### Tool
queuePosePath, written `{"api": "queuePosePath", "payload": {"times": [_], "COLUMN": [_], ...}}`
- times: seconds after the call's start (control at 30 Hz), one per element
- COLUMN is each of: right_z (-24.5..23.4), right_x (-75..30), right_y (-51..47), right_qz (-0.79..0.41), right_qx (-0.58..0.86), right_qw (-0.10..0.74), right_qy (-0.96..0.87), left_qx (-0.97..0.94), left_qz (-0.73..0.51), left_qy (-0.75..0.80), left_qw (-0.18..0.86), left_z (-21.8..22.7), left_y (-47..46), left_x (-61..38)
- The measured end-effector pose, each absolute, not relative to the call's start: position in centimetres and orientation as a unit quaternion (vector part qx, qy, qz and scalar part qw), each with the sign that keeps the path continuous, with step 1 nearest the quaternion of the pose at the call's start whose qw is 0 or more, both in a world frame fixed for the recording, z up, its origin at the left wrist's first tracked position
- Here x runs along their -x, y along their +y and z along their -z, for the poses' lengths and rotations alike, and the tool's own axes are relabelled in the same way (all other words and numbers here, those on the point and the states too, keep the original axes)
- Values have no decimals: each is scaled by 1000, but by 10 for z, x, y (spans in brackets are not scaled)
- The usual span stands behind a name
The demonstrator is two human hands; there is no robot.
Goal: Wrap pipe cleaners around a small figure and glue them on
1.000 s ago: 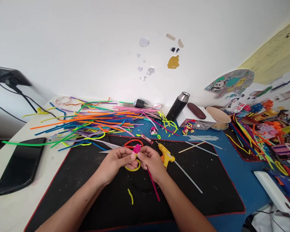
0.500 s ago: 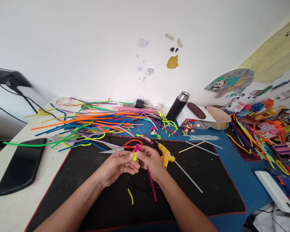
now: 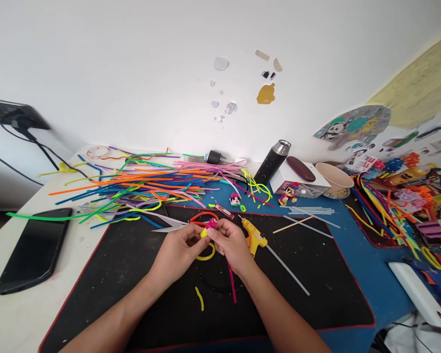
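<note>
My left hand [image 3: 182, 249] and my right hand [image 3: 231, 243] meet over the black mat, pinching a small pink and yellow pipe-cleaner piece [image 3: 208, 228] between thumbs and fingertips. From under my right hand a magenta pipe cleaner [image 3: 232, 282] trails down toward me. Scissors [image 3: 171, 226] with red and yellow handles lie behind and beneath my hands, partly covered by them. A yellow glue gun [image 3: 255, 236] with a clear glue stick in it rests just right of my right hand. Nearer to me lies a short yellow pipe-cleaner scrap [image 3: 199, 299].
Loose pipe cleaners [image 3: 143, 184] are heaped along the wall. A black flask [image 3: 273, 162], a white box [image 3: 308, 186], a bowl [image 3: 334, 180] and small figures stand at the back. Clear glue sticks [image 3: 312, 211] lie right, a dark phone-like device [image 3: 33, 252] left.
My fingers have shifted on the pink and yellow piece, which has turned. My left-hand fingers have curled in more, and the scissors' yellow handle now shows below them.
</note>
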State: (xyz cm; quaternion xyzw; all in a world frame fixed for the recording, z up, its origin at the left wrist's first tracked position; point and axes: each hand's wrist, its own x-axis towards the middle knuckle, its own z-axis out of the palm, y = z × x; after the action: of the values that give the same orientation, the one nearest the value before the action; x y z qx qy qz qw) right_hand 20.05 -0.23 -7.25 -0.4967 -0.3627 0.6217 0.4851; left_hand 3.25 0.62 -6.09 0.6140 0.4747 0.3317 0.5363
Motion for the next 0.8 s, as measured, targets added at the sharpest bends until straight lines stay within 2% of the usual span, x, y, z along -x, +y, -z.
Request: {"api": "queuePosePath", "payload": {"times": [0.3,0.8], "right_z": [78,74], "right_x": [-200,-202], "right_y": [-3,-5], "right_qz": [-614,-597], "right_qx": [502,486], "right_qw": [479,491], "right_qy": [-376,-408], "left_qx": [-519,-447], "left_qz": [-366,-385], "left_qy": [462,470], "left_qw": [619,657], "left_z": [59,63], "left_y": [9,13], "left_x": [-30,-31]}}
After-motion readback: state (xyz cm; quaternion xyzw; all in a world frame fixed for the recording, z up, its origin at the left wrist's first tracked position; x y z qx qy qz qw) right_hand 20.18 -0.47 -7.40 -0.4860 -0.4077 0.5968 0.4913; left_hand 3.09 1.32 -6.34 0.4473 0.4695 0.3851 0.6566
